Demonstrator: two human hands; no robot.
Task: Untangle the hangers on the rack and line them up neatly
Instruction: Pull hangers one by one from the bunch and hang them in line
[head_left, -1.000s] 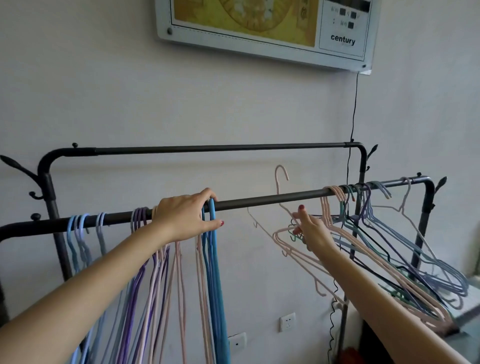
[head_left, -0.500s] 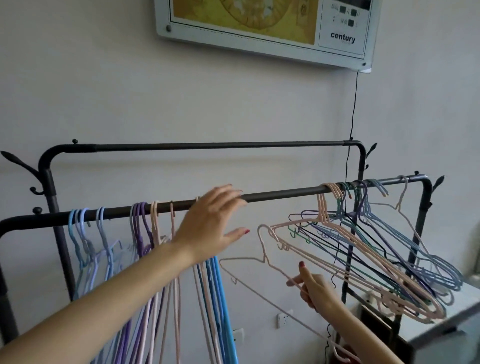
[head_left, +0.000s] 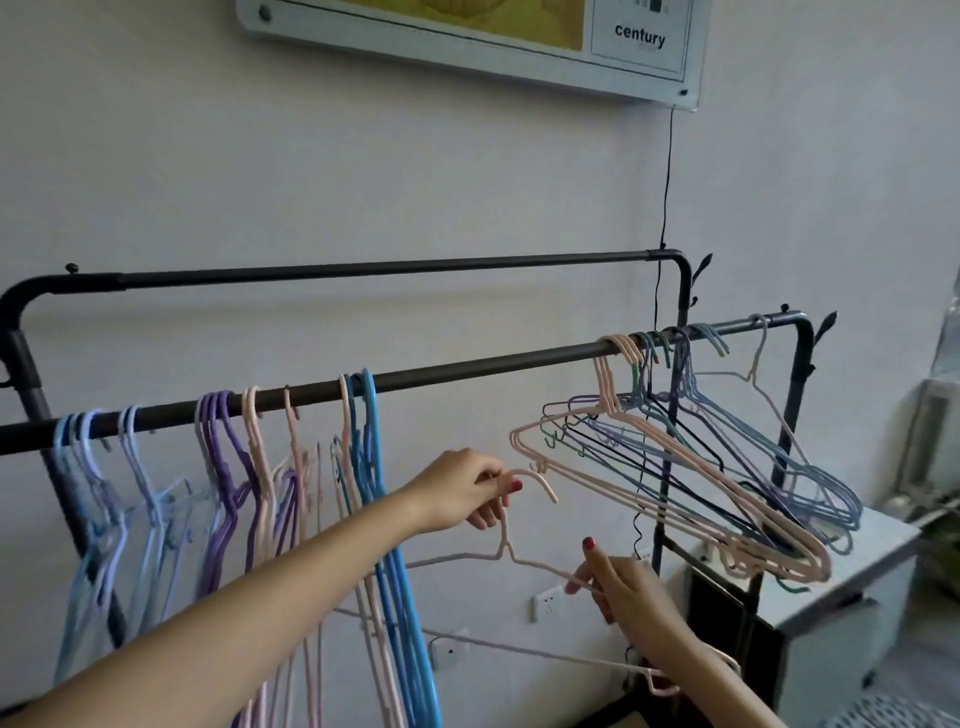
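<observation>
While off the rail (head_left: 467, 371), pink hanger (head_left: 506, 551) pinched between both hands: left hand (head_left: 462, 493), right hand (head_left: 631, 590).

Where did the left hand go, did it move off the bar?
Yes. The left hand has dropped below the front rack bar it was gripping and moved right, away from the blue hangers. Its fingers now pinch the pink hanger's hook.

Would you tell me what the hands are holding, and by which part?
One pink hanger: left hand pinches its hook, right hand grips its shoulder wire.
</observation>
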